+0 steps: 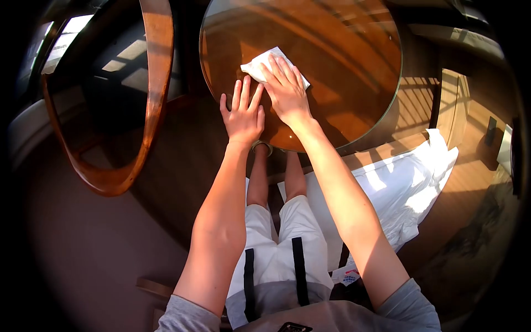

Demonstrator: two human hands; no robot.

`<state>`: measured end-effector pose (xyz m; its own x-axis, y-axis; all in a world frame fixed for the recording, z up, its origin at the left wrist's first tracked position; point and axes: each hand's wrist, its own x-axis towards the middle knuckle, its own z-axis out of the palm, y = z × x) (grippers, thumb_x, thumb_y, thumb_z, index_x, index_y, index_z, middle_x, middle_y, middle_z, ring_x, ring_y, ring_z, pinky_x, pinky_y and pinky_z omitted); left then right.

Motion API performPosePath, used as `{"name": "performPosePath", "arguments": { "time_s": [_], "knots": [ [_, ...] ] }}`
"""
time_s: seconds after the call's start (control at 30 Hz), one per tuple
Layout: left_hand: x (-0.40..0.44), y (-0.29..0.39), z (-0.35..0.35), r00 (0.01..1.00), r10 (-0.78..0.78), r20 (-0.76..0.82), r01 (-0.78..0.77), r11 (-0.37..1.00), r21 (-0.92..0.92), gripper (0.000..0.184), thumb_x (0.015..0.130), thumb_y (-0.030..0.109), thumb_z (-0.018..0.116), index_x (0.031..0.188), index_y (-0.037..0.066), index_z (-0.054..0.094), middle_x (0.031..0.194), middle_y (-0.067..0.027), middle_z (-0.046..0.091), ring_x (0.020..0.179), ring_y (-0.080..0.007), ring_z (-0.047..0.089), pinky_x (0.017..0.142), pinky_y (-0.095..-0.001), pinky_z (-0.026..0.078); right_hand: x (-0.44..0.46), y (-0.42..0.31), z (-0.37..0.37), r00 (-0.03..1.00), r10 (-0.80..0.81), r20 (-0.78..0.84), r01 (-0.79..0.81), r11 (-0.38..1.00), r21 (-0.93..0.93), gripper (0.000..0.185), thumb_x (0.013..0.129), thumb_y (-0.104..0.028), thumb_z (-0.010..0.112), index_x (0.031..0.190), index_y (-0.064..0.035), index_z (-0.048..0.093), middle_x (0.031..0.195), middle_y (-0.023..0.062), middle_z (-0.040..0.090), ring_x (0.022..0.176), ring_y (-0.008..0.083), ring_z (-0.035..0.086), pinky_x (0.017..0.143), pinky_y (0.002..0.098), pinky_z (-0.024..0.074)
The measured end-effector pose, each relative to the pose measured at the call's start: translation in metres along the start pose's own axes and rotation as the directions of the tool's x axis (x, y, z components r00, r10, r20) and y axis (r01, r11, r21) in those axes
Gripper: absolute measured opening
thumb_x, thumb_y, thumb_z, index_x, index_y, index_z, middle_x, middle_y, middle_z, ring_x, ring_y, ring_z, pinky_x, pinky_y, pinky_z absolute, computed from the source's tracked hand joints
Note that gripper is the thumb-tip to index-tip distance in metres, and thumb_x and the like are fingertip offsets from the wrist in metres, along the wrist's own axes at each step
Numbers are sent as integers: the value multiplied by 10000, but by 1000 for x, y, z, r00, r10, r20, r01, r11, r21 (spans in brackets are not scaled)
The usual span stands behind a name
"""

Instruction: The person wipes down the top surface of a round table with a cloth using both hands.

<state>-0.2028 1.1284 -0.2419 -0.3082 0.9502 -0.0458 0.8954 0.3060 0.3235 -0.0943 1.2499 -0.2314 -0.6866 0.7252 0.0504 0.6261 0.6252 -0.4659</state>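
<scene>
Cloth (255, 68) beneath right fingers (277, 69), atop round glass tabletop (348, 83)

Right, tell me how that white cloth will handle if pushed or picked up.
The cloth looks thin, so it's probably light and would sag when lifted. Its puckered left corner suggests it may bunch if pushed from an edge. The glossy table probably lets it slide easily.
</scene>
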Motion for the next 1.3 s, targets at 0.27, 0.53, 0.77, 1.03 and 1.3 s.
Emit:
{"name": "performPosePath", "arguments": {
  "time_s": [0.27, 0.53, 0.77, 1.03, 1.3],
  "knots": [
    [0, 2, -3, 1000, -24, 1, 24, 999, 33, 581, 931, 296, 545, 1510, 324, 504, 1663, -23, 352, 1522, -194, 332, 1209, -543, 182, 31, 89, -35, 978, 205, -45, -208, 973, -97, 542, 1069, -318, 484, 1580, -182, 366, 1674, 99, 276, 1546, 303, 245, 1224, 497, 256],
    [0, 3, -3, 1000, -15, 25, 15, 1000, 18, 597, 922, 291, 526, 1518, 294, 504, 1665, -55, 346, 1535, -234, 309, 1209, -541, 147, 49, 116, -40, 950, 282, -137, -304, 935, -185, 575, 1049, -317, 521, 1590, -220, 354, 1664, 128, 271, 1531, 374, 246, 1185, 610, 268],
    [-4, 4, -7, 997, -42, 60, 40, 999, 25, 595, 915, 300, 567, 1507, 330, 512, 1650, -38, 376, 1505, -209, 362, 1203, -544, 169, 93, 108, -40, 925, 370, -80, -378, 914, -144, 700, 979, -226, 590, 1614, -265, 299, 1699, 81, 201, 1549, 364, 196, 1211, 625, 206],
    [-4, 3, -5, 996, -28, 84, 25, 999, 37, 599, 903, 292, 562, 1502, 295, 528, 1659, -75, 355, 1525, -255, 325, 1216, -551, 134, 171, 89, -19, 972, 213, -97, -220, 974, -61, 599, 986, -257, 506, 1575, -255, 403, 1685, 73, 254, 1554, 330, 198, 1242, 596, 145],
    [-4, 7, -8, 993, -70, 91, 62, 994, 91, 581, 899, 315, 570, 1478, 349, 543, 1643, -27, 390, 1494, -213, 378, 1215, -547, 168, 126, 38, -24, 990, -129, 64, 130, 991, -17, 482, 964, -230, 643, 1433, -279, 545, 1576, 22, 444, 1464, 255, 392, 1180, 541, 316]
  ]
}}
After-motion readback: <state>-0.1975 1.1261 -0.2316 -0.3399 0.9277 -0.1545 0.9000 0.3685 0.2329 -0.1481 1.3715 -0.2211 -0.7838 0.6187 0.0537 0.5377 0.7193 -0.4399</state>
